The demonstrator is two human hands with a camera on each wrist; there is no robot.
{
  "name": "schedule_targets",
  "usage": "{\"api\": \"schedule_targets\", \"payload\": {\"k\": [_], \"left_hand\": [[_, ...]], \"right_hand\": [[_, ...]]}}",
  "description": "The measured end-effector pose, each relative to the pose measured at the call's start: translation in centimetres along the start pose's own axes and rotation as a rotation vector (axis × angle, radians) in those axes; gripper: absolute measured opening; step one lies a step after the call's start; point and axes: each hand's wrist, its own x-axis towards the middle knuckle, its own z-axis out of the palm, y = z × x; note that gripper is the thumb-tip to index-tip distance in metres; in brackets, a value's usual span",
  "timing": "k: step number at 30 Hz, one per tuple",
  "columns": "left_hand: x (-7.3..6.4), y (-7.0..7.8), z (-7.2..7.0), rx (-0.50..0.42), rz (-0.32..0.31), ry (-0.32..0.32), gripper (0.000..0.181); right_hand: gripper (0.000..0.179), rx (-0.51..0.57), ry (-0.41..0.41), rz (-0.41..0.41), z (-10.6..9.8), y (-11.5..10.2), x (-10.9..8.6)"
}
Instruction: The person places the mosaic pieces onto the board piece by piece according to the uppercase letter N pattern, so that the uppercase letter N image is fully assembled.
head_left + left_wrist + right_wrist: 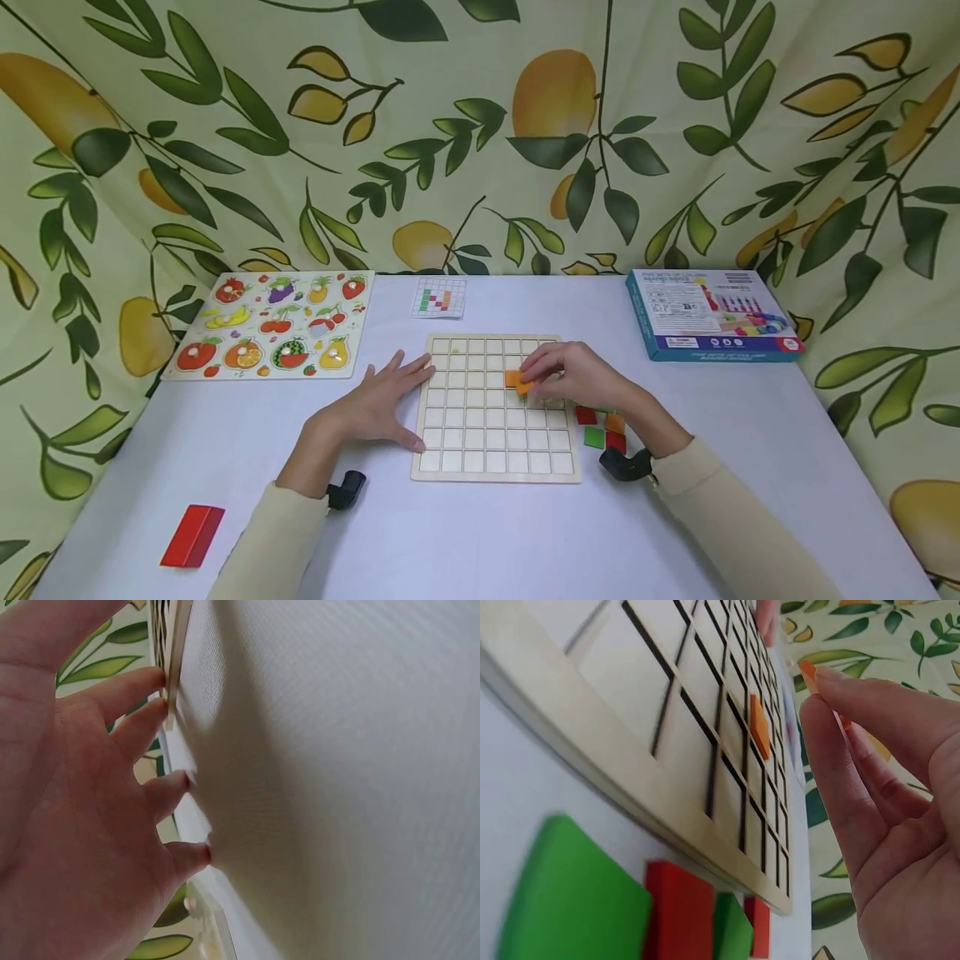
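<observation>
A wooden grid board [453, 476] of square cells lies flat on the white table. My left hand [372, 403] is spread beside it, with the thumb and a fingertip at its left edge; in the left wrist view the fingers are apart and hold nothing. Above the board's right half, my right hand [577, 375] pinches an orange square tile [808, 673] between thumb and fingertips. Another orange tile [759, 726] sits on the grid close by. Right of the board lie several loose tiles, among them a green tile [594, 437] and a red tile [585, 415], partly under my right wrist.
Behind the board lies a small card [438, 298] with a coloured grid pattern. A fruit puzzle board [258, 371] occupies the back left, and a flat box [712, 317] the back right. At the front left is a red block [192, 536]. Patterned cloth hangs behind the table.
</observation>
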Motion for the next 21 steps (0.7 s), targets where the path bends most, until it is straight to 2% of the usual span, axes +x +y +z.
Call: {"api": "schedule_targets", "payload": {"k": [10, 18, 21], "left_hand": [[0.0, 0.1, 0.0, 0.005, 0.000, 0.003, 0.119], [0.2, 0.2, 0.2, 0.015, -0.010, 0.002, 0.119], [0.2, 0.2, 0.1, 0.017, -0.017, -0.002, 0.120]], "right_hand": [[0.016, 0.033, 0.029, 0.040, 1.9, -0.1, -0.1], [0.015, -0.012, 0.063, -0.043, 2.9, 0.5, 0.0], [0.016, -0.030, 0.069, -0.046, 3.1, 0.6, 0.1]]}}
